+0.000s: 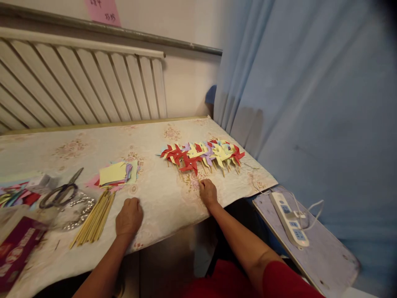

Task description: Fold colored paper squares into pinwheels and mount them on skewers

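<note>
My right hand (208, 193) is closed, its fingertips pinched on the stick of a red paper pinwheel (190, 163) at the near side of a pile. Several more pinwheels (225, 152), yellow, red and purple, lie together just beyond it. My left hand (129, 216) rests on the table in a loose fist, with nothing showing in it. Beside it on the left lies a bundle of thin wooden sticks (94, 221). A stack of coloured paper squares (113, 173), yellow on top, sits behind the sticks.
Scissors (62, 192), a clear bag of small silvery pieces (79, 211), paper scraps (18, 195) and a purple box (19, 248) crowd the left of the flowered tablecloth (155, 203). A power strip (290, 219) lies on a lower board at right, by a blue curtain (310, 103).
</note>
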The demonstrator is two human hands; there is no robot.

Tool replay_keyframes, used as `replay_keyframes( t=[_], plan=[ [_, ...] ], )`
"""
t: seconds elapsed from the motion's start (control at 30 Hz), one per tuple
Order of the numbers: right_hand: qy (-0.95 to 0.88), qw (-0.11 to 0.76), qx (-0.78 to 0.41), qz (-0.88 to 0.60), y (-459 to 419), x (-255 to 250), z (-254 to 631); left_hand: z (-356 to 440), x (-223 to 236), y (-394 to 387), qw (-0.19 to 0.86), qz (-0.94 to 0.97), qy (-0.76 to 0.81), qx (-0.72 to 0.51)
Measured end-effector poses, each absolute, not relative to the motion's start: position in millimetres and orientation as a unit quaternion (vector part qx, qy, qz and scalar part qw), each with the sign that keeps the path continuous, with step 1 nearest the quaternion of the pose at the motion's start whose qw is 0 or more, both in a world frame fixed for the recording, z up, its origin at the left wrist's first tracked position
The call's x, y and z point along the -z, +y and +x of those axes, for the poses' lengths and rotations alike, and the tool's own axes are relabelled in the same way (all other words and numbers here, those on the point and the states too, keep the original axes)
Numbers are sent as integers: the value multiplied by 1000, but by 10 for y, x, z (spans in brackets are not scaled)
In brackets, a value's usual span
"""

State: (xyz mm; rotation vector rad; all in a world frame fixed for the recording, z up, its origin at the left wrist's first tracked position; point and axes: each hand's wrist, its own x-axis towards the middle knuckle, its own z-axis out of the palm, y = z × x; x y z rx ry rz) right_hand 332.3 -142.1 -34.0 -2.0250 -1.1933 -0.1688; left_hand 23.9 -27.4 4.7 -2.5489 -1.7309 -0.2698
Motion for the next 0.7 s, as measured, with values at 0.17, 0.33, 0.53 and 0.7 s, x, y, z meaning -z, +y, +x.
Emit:
replay_keyframes(
  t=[0.17,0.33,0.53,0.7],
  plan=[
    [-466,378,65,-797,-1428,313,3316,231,-56,-268,11,-824,-559,89],
    [-463,380,59,-799,-1428,305,3316,226,-22,-244,12,-824,-558,96],
    [-458,391,52,-797,-1418,318,3325,231,-16,-238,4,-822,-562,92],
    [-451,401,50,-796,-1419,315,3325,238,-37,-247,2,-820,-564,93]
  ],
)
